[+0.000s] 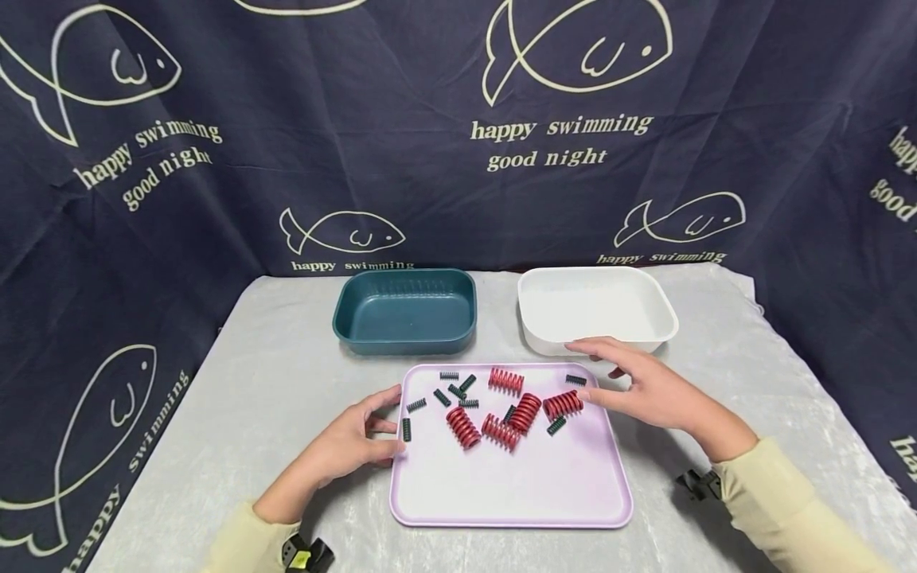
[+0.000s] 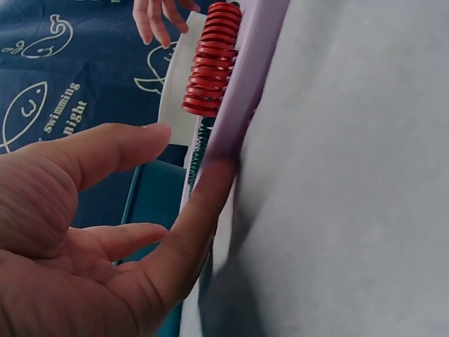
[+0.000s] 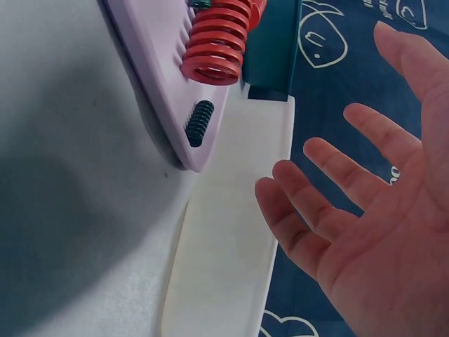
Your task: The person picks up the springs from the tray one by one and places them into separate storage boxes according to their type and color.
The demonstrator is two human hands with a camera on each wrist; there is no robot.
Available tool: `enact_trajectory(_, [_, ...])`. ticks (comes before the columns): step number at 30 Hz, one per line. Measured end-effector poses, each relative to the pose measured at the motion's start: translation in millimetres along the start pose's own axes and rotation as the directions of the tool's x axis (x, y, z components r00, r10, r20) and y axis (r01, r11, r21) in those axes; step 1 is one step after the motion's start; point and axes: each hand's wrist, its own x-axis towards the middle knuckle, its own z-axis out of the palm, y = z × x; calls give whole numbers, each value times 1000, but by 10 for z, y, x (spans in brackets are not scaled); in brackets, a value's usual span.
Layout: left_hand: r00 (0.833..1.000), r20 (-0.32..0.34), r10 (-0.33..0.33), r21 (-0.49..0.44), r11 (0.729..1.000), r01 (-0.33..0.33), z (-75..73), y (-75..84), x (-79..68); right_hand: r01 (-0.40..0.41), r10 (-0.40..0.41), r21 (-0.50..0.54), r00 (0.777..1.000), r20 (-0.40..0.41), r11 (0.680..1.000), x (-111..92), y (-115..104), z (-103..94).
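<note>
On the table lies a pale purple tray (image 1: 510, 497) bearing several red coil springs (image 1: 463, 427) and several small dark green springs (image 1: 407, 430), scattered over its far half. At the tray's left edge is my left hand (image 1: 349, 440), fingers spread; in the left wrist view one of its fingers (image 2: 200, 210) touches the tray's rim. My right hand (image 1: 648, 390) hovers above the tray's right edge with fingers apart. In the right wrist view, a small green spring (image 3: 200, 123) lies in the tray's corner near a red spring (image 3: 216, 45), and that palm holds nothing.
Behind the tray stand a teal bin (image 1: 404, 348) on the left and a white bin (image 1: 552, 348) on the right. A grey-white cloth (image 1: 215, 446) covers the table. A dark blue curtain (image 1: 430, 159) with fish drawings hangs behind and at both sides.
</note>
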Motion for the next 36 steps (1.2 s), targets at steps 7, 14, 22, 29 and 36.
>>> enact_trajectory(7, [997, -83, 2, 34, 999, 1, 52, -32, -9, 18, -19, 25, 999, 27, 1000, 8, 53, 69])
enact_trajectory(14, [991, -133, 15, 102, 995, -1, 63, -66, 7, 29, -33, 80, 998, 50, 996, 11, 78, 131])
enact_trajectory(22, [993, -111, 37, 105, 994, -25, 52, -98, 9, 52, -63, 149, 996, 68, 987, 21, 129, 196])
enact_trajectory(29, [994, -96, 42, 82, 996, -34, 62, -92, 7, 41, -62, 185, 992, 106, 982, 55, 151, 209])
enact_trajectory(36, [994, -103, 35, 91, 995, -26, 63, -107, 16, 15, -56, 237, 985, 166, 971, 101, 154, 231])
